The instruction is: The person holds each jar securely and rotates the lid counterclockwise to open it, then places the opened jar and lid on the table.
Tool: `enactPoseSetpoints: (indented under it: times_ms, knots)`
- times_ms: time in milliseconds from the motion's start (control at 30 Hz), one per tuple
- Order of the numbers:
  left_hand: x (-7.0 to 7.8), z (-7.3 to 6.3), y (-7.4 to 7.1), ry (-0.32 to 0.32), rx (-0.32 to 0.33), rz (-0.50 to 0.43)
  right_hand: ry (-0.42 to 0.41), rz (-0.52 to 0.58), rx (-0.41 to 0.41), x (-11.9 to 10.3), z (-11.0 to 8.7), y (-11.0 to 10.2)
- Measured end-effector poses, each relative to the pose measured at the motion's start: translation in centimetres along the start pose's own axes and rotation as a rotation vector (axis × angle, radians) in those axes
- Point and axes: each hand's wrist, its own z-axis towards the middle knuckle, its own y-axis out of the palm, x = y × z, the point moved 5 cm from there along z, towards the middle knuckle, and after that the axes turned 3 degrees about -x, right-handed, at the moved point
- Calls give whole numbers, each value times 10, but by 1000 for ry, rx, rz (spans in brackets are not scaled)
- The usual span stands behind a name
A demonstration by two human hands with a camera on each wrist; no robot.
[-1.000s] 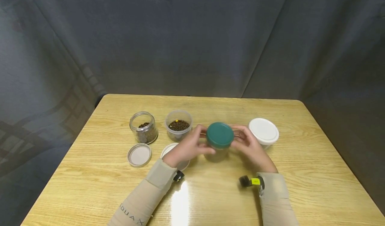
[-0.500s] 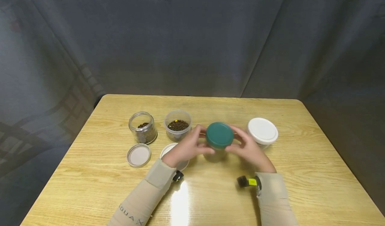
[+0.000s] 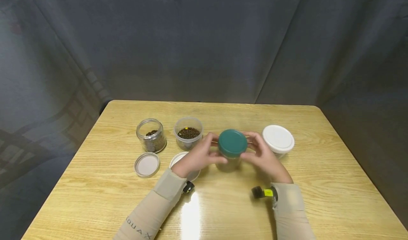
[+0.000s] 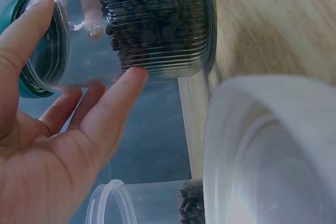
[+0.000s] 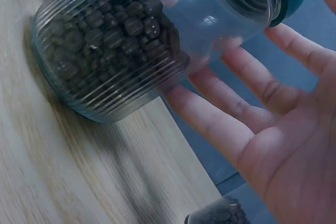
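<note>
A clear ribbed jar [image 5: 105,51] partly filled with dark brown pellets stands upright on the table, its green lid [image 3: 232,143] on top. My left hand [image 3: 197,158] holds the jar from the left; in the left wrist view the thumb lies across the neck by the lid and fingers touch the ribbed wall. From the right, my right hand [image 3: 264,158] grips the lid's edge, thumb in front and fingers behind. Its lower fingers lie along the clear wall in the right wrist view. The head view hides most of the jar's body under the lid.
At the left stand an open glass jar [image 3: 151,137] and an open plastic tub [image 3: 188,133], both with brown pellets. A lid [image 3: 147,165] lies before the glass jar; a white lid [image 3: 176,158] lies partly under my left forearm. A white-lidded tub [image 3: 278,139] is at right.
My right hand has shifted around the green lid, its thumb coming forward to the near edge. The left hand and the jar stay in place.
</note>
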Motion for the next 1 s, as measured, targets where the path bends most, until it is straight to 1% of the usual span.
enactPoseSetpoints:
  times_ms: [100,233,367,467,533,667,833,1000]
  knots:
    - [0,0,0,-6,1,3,-26,6,-3,1,0,-1]
    - [0,-1,-1,-23,5,4,-33,-10,-12,2,0,-2]
    - [1,-1,-1,-27,8,15,-3,-52,-24,2,0,-2]
    - [0,0,-1,-16,6,19,39,-83,-26,1,0,0]
    - [1,0,0,-11,4,14,53,-97,-26,-1,2,2]
    - [1,0,0,-7,1,14,43,-119,-25,-4,5,6]
    - [0,0,0,-4,2,12,28,-108,-9,-5,6,7]
    - [0,0,0,6,1,14,46,-76,3,-5,3,6]
